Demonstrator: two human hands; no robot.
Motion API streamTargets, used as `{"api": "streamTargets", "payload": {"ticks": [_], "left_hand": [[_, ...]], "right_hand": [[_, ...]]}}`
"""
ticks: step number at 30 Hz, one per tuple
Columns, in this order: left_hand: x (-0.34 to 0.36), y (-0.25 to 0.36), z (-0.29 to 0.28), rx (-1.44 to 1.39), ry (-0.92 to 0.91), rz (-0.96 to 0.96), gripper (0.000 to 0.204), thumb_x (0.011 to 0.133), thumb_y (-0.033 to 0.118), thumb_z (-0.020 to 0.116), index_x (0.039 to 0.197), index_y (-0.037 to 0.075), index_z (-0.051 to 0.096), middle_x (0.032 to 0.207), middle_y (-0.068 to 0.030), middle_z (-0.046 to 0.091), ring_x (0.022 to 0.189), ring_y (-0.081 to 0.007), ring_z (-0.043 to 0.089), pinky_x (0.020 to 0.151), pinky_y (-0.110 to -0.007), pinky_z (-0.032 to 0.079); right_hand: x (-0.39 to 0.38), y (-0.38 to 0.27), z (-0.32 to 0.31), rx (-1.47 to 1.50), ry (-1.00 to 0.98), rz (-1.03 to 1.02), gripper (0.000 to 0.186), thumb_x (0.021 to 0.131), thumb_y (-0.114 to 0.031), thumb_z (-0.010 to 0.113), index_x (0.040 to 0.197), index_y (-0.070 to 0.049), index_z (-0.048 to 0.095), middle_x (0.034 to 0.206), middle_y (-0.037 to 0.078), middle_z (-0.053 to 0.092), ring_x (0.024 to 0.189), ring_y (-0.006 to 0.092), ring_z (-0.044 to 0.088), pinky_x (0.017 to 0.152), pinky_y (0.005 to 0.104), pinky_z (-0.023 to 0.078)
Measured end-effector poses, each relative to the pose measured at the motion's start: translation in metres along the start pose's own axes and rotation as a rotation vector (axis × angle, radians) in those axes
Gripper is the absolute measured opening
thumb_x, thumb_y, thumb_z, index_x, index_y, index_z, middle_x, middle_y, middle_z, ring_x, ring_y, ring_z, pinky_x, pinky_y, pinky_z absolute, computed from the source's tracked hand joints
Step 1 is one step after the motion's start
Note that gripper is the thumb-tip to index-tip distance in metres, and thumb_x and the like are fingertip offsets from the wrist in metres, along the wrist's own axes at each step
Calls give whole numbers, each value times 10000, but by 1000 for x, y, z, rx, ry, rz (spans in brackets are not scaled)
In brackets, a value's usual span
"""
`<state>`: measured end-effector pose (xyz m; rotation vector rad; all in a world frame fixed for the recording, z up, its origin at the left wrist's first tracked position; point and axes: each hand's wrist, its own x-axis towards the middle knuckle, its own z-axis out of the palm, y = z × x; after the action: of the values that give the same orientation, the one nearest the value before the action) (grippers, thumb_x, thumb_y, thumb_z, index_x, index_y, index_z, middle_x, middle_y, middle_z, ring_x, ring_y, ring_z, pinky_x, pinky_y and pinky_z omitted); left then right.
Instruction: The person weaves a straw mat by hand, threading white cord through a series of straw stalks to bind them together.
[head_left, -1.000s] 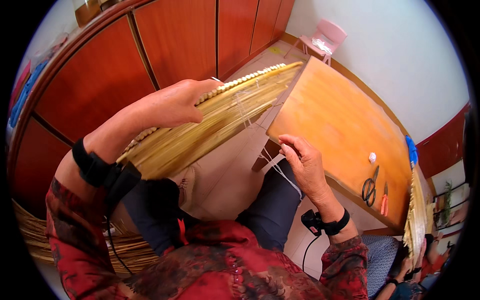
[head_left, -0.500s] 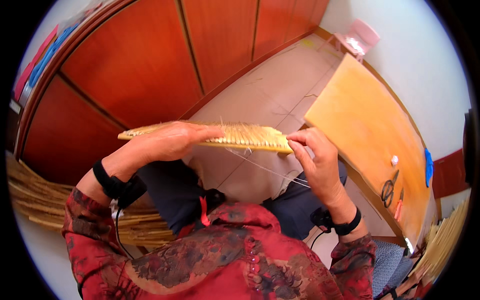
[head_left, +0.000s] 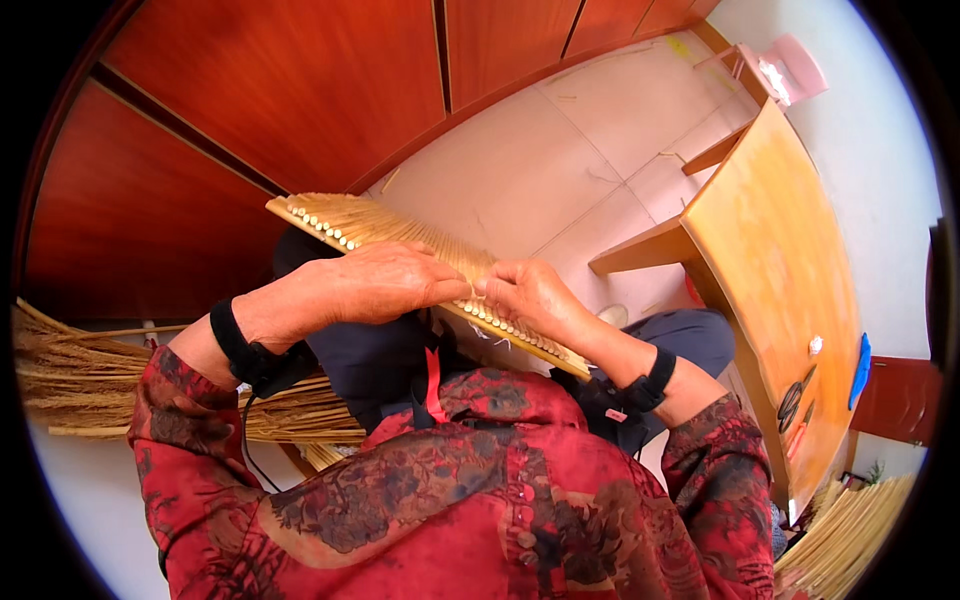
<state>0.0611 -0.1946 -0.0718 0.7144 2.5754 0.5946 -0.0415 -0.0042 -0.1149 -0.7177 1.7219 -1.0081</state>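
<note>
A fan of pale straw stalks (head_left: 325, 222), bound in a long row with white cut ends, lies slanting above my lap. My left hand (head_left: 390, 285) rests closed over its middle, fingers gripping the row. My right hand (head_left: 525, 298) meets it there, thumb and forefinger pinched beside my left fingertips; what the pinch holds is too small to make out. Loose white threads (head_left: 500, 336) hang under the row, which continues rightward beneath my right wrist.
Red cupboard doors (head_left: 270, 90) stand ahead. At right, a wooden table (head_left: 760, 230) bears a white wad (head_left: 816, 345), scissors (head_left: 790, 405), orange-handled pliers (head_left: 798, 437) and a blue item (head_left: 860, 370). A pink chair (head_left: 800, 70) stands behind it. Straw bundles (head_left: 90, 380) lie left, others (head_left: 840, 530) right.
The straw piece has turned and come down toward my lap, now sloping down to the right. Both hands have drawn together at its middle, my right one moving leftward.
</note>
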Motion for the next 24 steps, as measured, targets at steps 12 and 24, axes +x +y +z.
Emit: {"api": "streamTargets", "payload": {"ticks": [12,24], "left_hand": [[-6,-3,22,-7,78,1,331,826,121,442,1147,100,521,1107,-75,574,1008,-232,544,840,-374,410],[-4,-7,27,9,133,-20,287,791,120,487,1057,109,593,1053,-76,597,976,-229,544,804,-358,388]], "right_hand": [[-6,17,19,182,-15,-19,193,869,-159,550,783,11,581,612,24,532,565,82,516,522,246,434],[3,29,37,108,162,-208,129,780,-99,599,731,15,565,650,71,511,614,139,506,557,280,403]]}}
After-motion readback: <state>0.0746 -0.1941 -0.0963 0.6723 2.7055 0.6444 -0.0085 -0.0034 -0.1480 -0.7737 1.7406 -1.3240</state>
